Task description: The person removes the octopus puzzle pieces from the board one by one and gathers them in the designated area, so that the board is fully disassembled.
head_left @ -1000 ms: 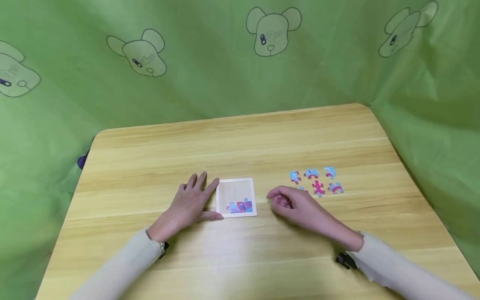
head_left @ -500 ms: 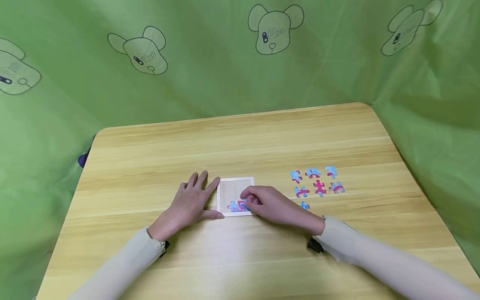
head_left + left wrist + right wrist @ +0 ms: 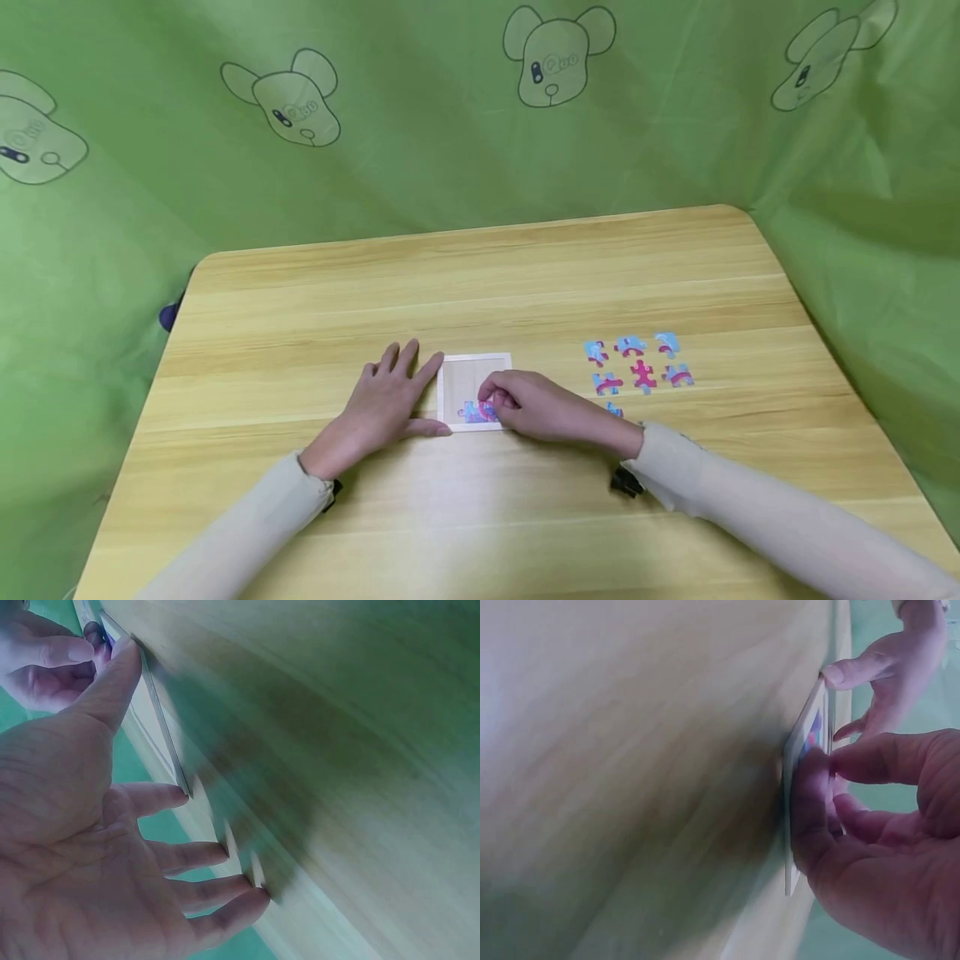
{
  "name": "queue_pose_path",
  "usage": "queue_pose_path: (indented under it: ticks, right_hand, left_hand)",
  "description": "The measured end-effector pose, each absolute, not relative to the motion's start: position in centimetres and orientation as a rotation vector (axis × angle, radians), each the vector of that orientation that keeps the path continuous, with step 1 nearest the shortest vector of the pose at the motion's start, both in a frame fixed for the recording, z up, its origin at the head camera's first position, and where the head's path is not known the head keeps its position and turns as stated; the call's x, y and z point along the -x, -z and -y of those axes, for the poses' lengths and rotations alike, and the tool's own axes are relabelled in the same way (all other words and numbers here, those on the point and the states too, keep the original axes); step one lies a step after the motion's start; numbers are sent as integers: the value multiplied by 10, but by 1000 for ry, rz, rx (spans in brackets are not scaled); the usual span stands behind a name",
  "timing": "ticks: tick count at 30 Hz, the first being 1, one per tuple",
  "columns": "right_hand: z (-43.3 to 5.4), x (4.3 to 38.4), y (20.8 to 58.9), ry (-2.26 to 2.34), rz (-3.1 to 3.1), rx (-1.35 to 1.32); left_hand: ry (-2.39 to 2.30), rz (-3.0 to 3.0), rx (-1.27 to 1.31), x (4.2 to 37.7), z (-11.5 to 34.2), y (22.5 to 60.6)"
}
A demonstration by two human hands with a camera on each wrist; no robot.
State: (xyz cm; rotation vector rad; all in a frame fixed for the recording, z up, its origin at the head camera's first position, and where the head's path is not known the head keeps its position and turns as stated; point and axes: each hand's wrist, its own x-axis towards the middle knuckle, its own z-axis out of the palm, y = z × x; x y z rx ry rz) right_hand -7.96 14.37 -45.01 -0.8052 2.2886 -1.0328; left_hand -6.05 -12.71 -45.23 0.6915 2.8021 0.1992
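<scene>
A small square puzzle tray (image 3: pixel 476 357) with a pale rim lies on the table in the head view. Joined blue and pink jigsaw pieces (image 3: pixel 471 412) lie along its near side. My left hand (image 3: pixel 381 402) spreads its straight fingers beside the tray, index fingertip and thumb touching its left corners. Over the tray's lower right corner, my right hand (image 3: pixel 543 408) curls its fingers and appears to pinch the puzzle piece there, which they largely cover. In the right wrist view, the thumb and index finger of the right hand (image 3: pixel 885 832) meet at the tray's surface.
Several loose jigsaw pieces lie to the right of the tray, a pink one (image 3: pixel 643 375) in their middle. A blue piece (image 3: pixel 613 409) is partly hidden by the right forearm. Green cloth (image 3: pixel 420 125) hangs behind the wooden table (image 3: pixel 465 283).
My right hand has come left from beside the loose pieces onto the tray's lower right corner, and has stayed there for the last half second. The left hand keeps its place at the tray.
</scene>
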Motion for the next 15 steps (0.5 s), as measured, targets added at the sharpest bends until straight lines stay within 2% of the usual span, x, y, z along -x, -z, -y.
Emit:
queue_pose_path:
  ticks: [15]
  right_hand:
    - [-139, 72, 450, 1089, -2333, 742]
  left_hand:
    - [-189, -2810, -694, 60, 128, 453]
